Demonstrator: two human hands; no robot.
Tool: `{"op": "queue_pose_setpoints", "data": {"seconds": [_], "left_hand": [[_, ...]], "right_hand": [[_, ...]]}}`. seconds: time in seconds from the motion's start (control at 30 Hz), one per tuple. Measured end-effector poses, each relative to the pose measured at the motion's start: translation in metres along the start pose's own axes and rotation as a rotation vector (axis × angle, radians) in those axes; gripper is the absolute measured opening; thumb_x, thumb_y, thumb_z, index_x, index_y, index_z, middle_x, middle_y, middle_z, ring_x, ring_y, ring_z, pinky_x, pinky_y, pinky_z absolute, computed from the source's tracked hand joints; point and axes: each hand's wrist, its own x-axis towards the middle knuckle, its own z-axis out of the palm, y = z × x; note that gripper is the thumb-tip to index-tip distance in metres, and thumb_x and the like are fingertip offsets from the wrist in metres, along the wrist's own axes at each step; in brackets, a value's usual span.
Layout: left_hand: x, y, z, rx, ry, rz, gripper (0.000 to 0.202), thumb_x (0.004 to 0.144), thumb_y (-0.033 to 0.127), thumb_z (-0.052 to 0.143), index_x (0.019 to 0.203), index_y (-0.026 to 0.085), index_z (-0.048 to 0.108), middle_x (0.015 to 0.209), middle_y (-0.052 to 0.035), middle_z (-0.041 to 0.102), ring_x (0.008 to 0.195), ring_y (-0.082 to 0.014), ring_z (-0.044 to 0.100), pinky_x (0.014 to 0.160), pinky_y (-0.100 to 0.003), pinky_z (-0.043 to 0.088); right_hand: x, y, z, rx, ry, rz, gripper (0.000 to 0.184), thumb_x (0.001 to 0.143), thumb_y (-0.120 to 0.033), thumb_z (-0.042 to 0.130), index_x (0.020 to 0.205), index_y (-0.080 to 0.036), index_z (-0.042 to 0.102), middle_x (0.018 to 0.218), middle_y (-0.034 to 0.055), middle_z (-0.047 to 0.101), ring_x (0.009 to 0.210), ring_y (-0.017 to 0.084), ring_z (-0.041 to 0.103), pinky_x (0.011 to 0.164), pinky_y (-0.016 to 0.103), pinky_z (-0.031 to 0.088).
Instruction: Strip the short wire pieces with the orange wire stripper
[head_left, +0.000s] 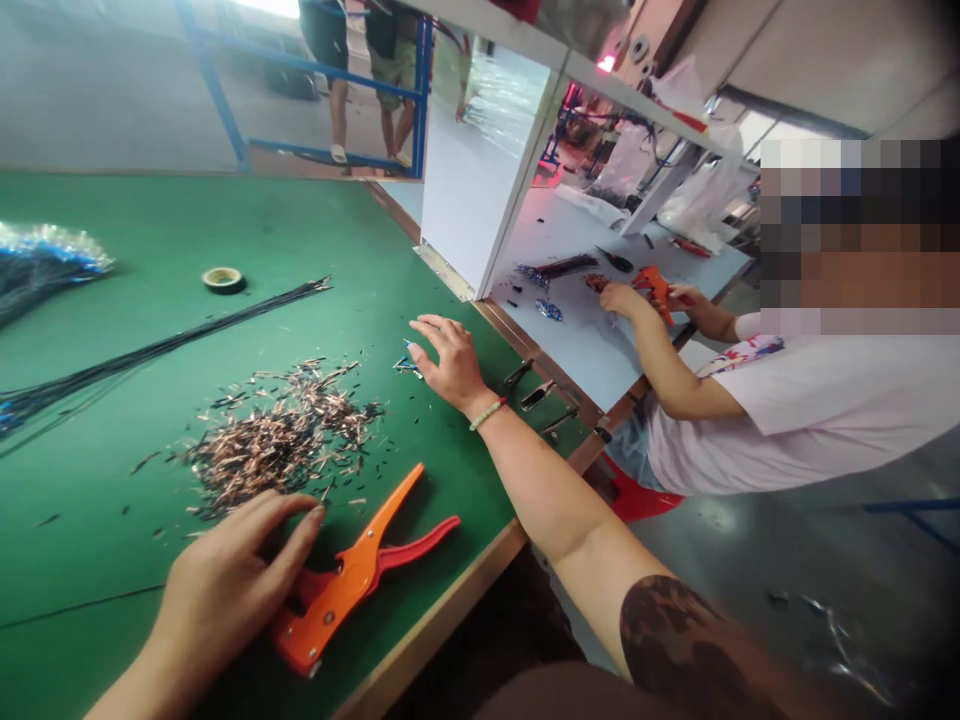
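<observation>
My left hand [240,565] is closed in a pinch, thumb against forefinger, on the stripped end of a thin black wire [97,602]. That wire runs in from the left edge and passes out of sight under the hand. Beside this hand lies an orange wire stripper [352,575] with a red lever, flat on the green table. Farther off, my right hand [450,368] has its fingers apart above a few small blue crimp terminals [407,367]. One blue bit shows at the thumb tip; whether it touches is unclear.
Copper and black wire scraps [274,450] are heaped mid-table. Behind lie a bundle of black wires [172,343], a tape roll [223,280] and a bag of blue-tipped pieces [56,260]. At right, a co-worker [810,400] holds another orange stripper [654,290] beyond a white partition [480,180].
</observation>
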Motion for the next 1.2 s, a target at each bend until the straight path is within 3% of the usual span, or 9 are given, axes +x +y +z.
{"op": "queue_pose_setpoints", "data": {"seconds": [0.17, 0.3, 0.37, 0.5, 0.67, 0.87, 0.93, 1.03, 1.2], "left_hand": [[0.003, -0.002, -0.002, -0.066, 0.083, 0.019, 0.038, 0.094, 0.053, 0.051, 0.087, 0.023, 0.074, 0.087, -0.0025, 0.073, 0.076, -0.0156, 0.069, 0.068, -0.023, 0.052], [0.001, -0.008, 0.001, -0.045, 0.137, 0.006, 0.038, 0.097, 0.046, 0.051, 0.078, 0.020, 0.072, 0.078, -0.0013, 0.065, 0.070, -0.0121, 0.062, 0.066, -0.022, 0.047], [0.001, -0.006, 0.002, -0.009, 0.158, -0.002, 0.046, 0.099, 0.043, 0.048, 0.065, 0.019, 0.065, 0.068, 0.0000, 0.055, 0.062, -0.0105, 0.054, 0.061, -0.023, 0.042], [0.002, 0.002, 0.005, 0.032, 0.180, 0.027, 0.049, 0.101, 0.043, 0.045, 0.062, 0.018, 0.063, 0.067, -0.0008, 0.053, 0.063, -0.0116, 0.052, 0.061, -0.025, 0.040], [0.003, 0.005, 0.005, 0.027, 0.210, 0.023, 0.035, 0.099, 0.046, 0.049, 0.095, 0.019, 0.072, 0.086, -0.0043, 0.065, 0.077, -0.0157, 0.062, 0.070, -0.027, 0.050], [0.001, -0.003, 0.003, 0.064, 0.309, -0.018, 0.045, 0.105, 0.041, 0.032, 0.109, 0.021, 0.072, 0.110, -0.0069, 0.072, 0.100, -0.0191, 0.069, 0.083, -0.029, 0.053], [0.002, -0.009, 0.004, 0.047, 0.298, -0.040, 0.046, 0.105, 0.045, 0.034, 0.106, 0.020, 0.073, 0.106, -0.0056, 0.073, 0.094, -0.0185, 0.070, 0.078, -0.027, 0.053], [0.003, -0.014, 0.004, -0.002, 0.310, -0.029, 0.044, 0.104, 0.046, 0.040, 0.102, 0.019, 0.075, 0.098, -0.0051, 0.074, 0.087, -0.0168, 0.070, 0.073, -0.025, 0.052], [0.002, -0.009, -0.003, -0.039, 0.396, 0.050, 0.033, 0.101, 0.038, 0.052, 0.098, 0.016, 0.076, 0.087, -0.0031, 0.072, 0.074, -0.0122, 0.067, 0.070, -0.021, 0.051]], "right_hand": [[-0.007, -0.032, -0.021, 0.175, -0.172, -0.226, 0.037, 0.105, -0.032, 0.047, 0.137, -0.022, 0.062, 0.139, 0.0062, 0.063, 0.133, 0.020, 0.052, 0.116, 0.037, 0.036], [-0.022, -0.059, -0.051, 0.290, -0.494, -0.431, 0.035, 0.097, -0.037, 0.065, 0.127, -0.019, 0.069, 0.123, 0.0083, 0.072, 0.116, 0.022, 0.063, 0.107, 0.037, 0.045], [-0.040, -0.071, -0.068, 0.249, -0.603, -0.508, 0.046, 0.088, -0.047, 0.075, 0.126, -0.022, 0.070, 0.123, 0.0103, 0.071, 0.114, 0.027, 0.064, 0.102, 0.040, 0.047], [-0.088, -0.084, -0.081, 0.236, -0.650, -0.645, 0.080, 0.076, -0.053, 0.085, 0.143, -0.022, 0.056, 0.136, 0.0136, 0.064, 0.128, 0.031, 0.055, 0.111, 0.045, 0.041], [-0.125, -0.082, -0.051, 0.168, -0.482, -0.674, 0.059, 0.089, -0.038, 0.076, 0.137, -0.011, 0.056, 0.127, 0.0161, 0.064, 0.119, 0.033, 0.055, 0.107, 0.050, 0.042], [-0.127, -0.069, -0.037, 0.260, -0.288, -0.748, 0.052, 0.098, -0.052, 0.059, 0.128, -0.009, 0.059, 0.115, 0.0174, 0.065, 0.107, 0.031, 0.057, 0.097, 0.050, 0.047], [-0.125, -0.062, -0.040, 0.389, -0.211, -0.667, 0.053, 0.099, -0.053, 0.058, 0.132, -0.011, 0.056, 0.119, 0.0176, 0.062, 0.112, 0.031, 0.056, 0.101, 0.050, 0.046], [-0.120, -0.057, -0.043, 0.756, -0.138, -0.329, 0.049, 0.100, -0.052, 0.056, 0.133, -0.016, 0.054, 0.123, 0.0159, 0.060, 0.113, 0.028, 0.058, 0.100, 0.046, 0.049], [-0.099, -0.070, -0.040, 1.522, -0.413, 0.257, 0.038, 0.092, -0.047, 0.070, 0.116, -0.019, 0.063, 0.102, 0.0072, 0.065, 0.083, 0.018, 0.064, 0.076, 0.034, 0.055]]}}
